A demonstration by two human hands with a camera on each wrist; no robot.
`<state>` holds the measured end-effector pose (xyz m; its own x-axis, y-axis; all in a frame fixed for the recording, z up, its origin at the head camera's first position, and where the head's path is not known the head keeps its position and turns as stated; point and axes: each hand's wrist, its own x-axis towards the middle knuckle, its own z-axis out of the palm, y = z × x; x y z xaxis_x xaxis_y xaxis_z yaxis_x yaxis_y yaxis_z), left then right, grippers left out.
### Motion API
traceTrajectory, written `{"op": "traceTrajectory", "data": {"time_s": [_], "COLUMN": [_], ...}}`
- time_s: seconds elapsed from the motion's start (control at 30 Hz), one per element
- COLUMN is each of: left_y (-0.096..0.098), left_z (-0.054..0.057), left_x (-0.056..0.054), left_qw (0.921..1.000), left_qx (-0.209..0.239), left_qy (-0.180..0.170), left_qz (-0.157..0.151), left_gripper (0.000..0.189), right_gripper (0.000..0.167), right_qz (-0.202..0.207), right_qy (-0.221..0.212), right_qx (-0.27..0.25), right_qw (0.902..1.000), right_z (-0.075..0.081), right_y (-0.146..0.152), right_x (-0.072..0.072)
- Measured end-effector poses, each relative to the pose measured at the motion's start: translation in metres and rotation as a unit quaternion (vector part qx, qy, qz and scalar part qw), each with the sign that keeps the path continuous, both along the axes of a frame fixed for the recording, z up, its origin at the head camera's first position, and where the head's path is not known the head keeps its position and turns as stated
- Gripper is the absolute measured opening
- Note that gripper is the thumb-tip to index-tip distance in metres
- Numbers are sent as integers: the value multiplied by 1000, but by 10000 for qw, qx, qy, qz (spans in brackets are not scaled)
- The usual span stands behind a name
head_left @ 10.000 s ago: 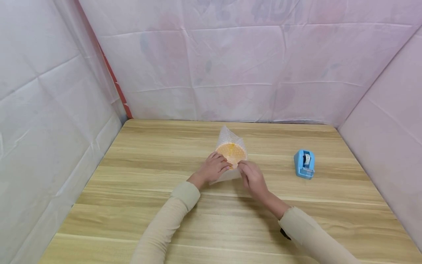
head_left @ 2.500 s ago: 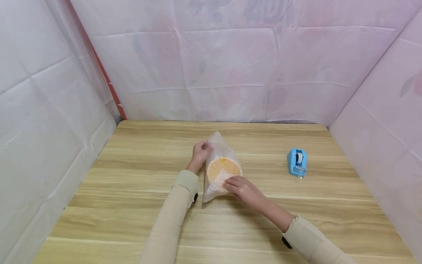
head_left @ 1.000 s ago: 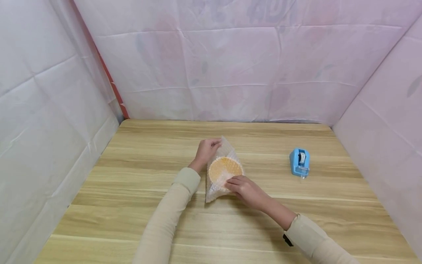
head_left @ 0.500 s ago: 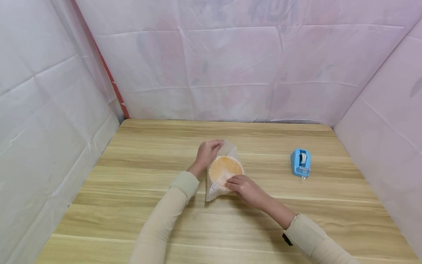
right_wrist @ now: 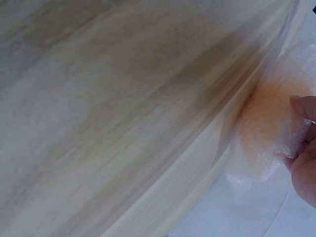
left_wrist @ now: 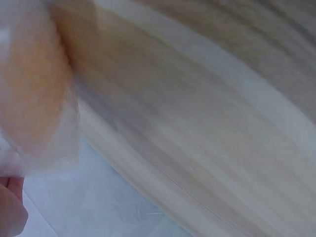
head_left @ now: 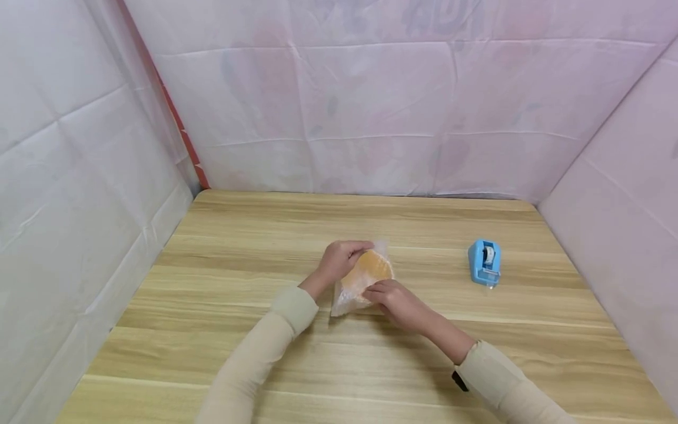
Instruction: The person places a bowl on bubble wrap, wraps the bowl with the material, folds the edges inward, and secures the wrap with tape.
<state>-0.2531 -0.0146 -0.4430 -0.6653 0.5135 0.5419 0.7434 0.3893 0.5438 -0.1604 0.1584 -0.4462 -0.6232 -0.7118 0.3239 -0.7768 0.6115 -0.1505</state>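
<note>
On the table in front of me lies a round orange thing (head_left: 373, 268), covered by clear bubble wrap (head_left: 346, 301). Its kind is blurred by the wrap. My left hand (head_left: 339, 260) pinches the far flap of the wrap and holds it over the disc's upper left side. At the near right edge, my right hand (head_left: 398, 304) holds the folded wrap down against the orange thing. In the right wrist view, the thumb of that hand (right_wrist: 307, 148) lies on the wrap with fingers bent below. The left wrist view shows the wrapped side (left_wrist: 37, 94) close up.
A blue tape dispenser (head_left: 484, 265) with a roll of clear tape stands to the right on the wooden table (head_left: 254, 229). Pale cloth walls (head_left: 371, 106) rise behind the table and on both sides.
My left hand has drawn the wrap's far flap toward me and to the right, over the orange thing. The right hand stays at the near edge. Earlier, the far corner stood up.
</note>
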Motion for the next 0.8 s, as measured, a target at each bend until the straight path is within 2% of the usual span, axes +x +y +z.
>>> {"op": "traceTrajectory", "data": {"time_s": [0.1, 0.2, 0.5, 0.67, 0.8], "left_y": [-2, -3, -7, -8, -7], "left_z": [-1, -4, -10, -11, -9], "left_x": [5, 9, 18, 24, 31], "left_qw": [9990, 9967, 9906, 9771, 9603], "left_qx": [-98, -245, -621, -1390, -1930], "left_qy": [374, 727, 1203, 1606, 2008], "left_qz": [-203, -257, -219, -82, 132], "left_gripper": [19, 19, 16, 15, 7], "right_gripper": [28, 27, 24, 28, 31], "right_qz": [14, 48, 78, 66, 79], "right_qy": [-17, -32, -197, -183, -149], "right_qx": [-90, -210, -287, -277, -316], "right_qw": [10000, 9998, 9994, 9994, 9994], "right_z": [-1, -1, 0, -1, 0], "right_y": [1, 1, 0, -1, -2], "right_x": [-2, -4, -8, -9, -9]}}
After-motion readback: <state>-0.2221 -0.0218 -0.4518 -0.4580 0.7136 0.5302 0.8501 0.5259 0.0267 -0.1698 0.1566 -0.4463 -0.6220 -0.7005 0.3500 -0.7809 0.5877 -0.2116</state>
